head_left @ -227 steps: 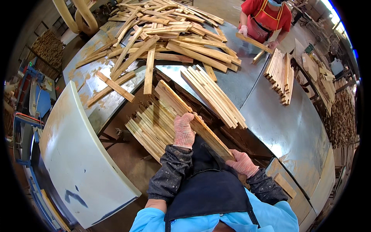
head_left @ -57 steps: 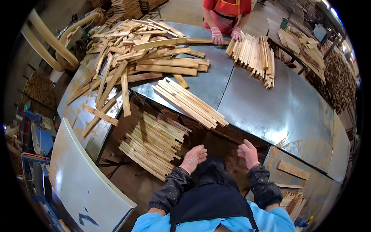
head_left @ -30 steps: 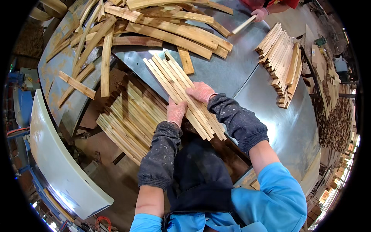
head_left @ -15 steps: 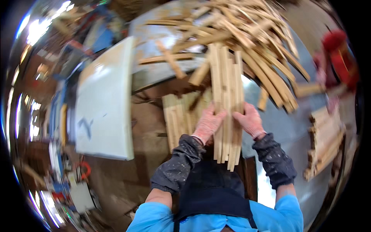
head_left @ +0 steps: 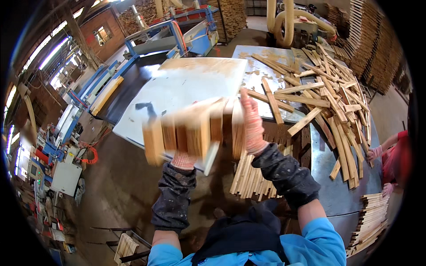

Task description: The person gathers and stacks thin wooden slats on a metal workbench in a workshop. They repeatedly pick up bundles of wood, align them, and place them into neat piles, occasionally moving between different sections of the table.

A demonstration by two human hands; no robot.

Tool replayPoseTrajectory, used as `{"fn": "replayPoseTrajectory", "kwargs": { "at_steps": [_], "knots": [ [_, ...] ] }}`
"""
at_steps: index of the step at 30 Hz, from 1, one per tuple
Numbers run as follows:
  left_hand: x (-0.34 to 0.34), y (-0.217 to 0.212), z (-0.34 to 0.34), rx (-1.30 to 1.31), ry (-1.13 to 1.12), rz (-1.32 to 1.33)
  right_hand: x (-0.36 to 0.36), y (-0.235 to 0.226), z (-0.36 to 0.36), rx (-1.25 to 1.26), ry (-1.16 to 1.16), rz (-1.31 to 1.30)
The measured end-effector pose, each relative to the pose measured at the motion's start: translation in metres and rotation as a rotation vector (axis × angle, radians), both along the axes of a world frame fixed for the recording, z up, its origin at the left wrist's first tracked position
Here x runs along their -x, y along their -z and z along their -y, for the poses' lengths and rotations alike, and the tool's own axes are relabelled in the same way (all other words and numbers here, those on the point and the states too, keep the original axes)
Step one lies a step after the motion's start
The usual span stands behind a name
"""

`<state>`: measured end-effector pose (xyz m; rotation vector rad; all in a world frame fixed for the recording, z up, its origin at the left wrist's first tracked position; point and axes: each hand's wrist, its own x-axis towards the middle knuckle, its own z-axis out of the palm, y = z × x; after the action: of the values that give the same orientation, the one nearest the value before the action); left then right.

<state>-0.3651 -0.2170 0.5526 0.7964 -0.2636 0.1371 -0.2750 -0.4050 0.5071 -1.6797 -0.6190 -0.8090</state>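
A bundle of wooden strips (head_left: 197, 135), blurred by motion, is held up in front of me with its cut ends toward me. My left hand (head_left: 183, 160), in a pinkish glove, supports it from below; the strips hide most of its fingers. Along the bundle's right side presses my right hand (head_left: 252, 126), closed on the outermost strip. Behind and under the bundle lies a large white board (head_left: 195, 84) with a dark mark. Below my right hand, a row of similar strips (head_left: 248, 177) is stacked at a lower level.
A metal table (head_left: 328, 195) at right carries a loose heap of wooden strips (head_left: 341, 111). A person in red (head_left: 392, 155) stands at its right edge beside another strip stack (head_left: 368, 221). Blue-framed machinery (head_left: 177, 37) is beyond the board; a control cabinet (head_left: 66, 177) stands left.
My view has swung left. Both hands have carried the strips from beside the heaped table over to the white board, and the bundle has turned from upright to end-on.
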Motion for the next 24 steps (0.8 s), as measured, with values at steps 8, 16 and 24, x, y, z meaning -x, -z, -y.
{"fn": "replayPoseTrajectory", "kwargs": {
  "at_steps": [8, 16, 24],
  "knots": [
    [0.049, 0.076, -0.129, 0.089, 0.123, -0.336, 0.05, 0.135, -0.155, 0.216, -0.223, -0.407],
    [0.001, 0.171, -0.205, -0.575, -0.101, -0.344, 0.037, 0.161, -0.175, 0.842, 0.036, -0.288],
    [-0.074, 0.156, -0.248, -1.156, -0.119, -0.475, -0.022, 0.133, -0.199, 0.729, -0.104, -0.584]
  ]
}}
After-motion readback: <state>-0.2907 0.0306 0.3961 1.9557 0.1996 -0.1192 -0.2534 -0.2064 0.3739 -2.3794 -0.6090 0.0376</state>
